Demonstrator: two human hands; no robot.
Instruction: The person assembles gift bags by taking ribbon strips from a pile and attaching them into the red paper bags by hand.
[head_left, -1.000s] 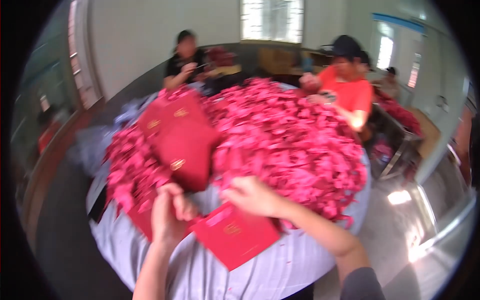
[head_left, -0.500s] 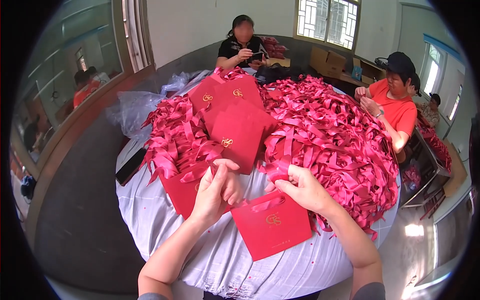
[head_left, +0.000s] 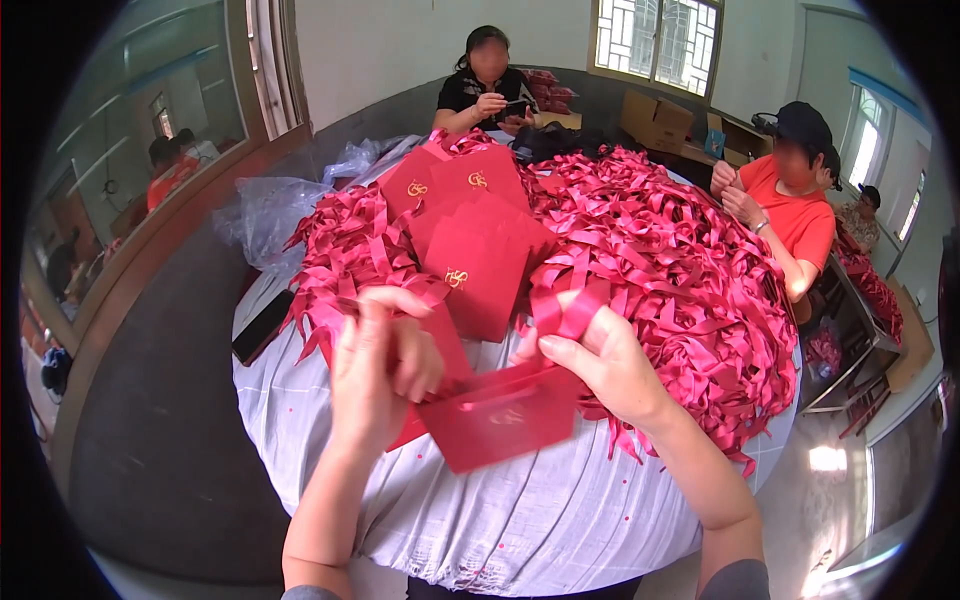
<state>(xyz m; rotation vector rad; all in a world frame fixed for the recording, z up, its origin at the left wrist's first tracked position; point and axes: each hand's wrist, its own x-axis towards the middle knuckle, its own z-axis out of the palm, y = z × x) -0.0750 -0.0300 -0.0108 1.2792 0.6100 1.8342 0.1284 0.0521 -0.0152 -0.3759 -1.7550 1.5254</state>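
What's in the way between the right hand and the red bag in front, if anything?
Nothing visible: the right hand is right by the upper edge of the red bag, with a pink ribbon held in it.

Workshop: co-workers (head_left: 803,215) around a table (head_left: 300,430), heaped ribbons (head_left: 680,300)

The held bag (head_left: 500,440) is bright red, its emblem (head_left: 507,417) pale gold (though blurred); the ribbon loop (head_left: 585,308) above it is glossy crimson-pink, matching the heaped ribbons (head_left: 690,310); the stacked bags (head_left: 480,240) are deeper red with gold emblems; the cloth (head_left: 480,510) is pale lilac-grey, speckled with small red dots; the phone (head_left: 263,328) is black; one co-worker's shirt (head_left: 795,215) is orange-red, the cap (head_left: 805,125) black.
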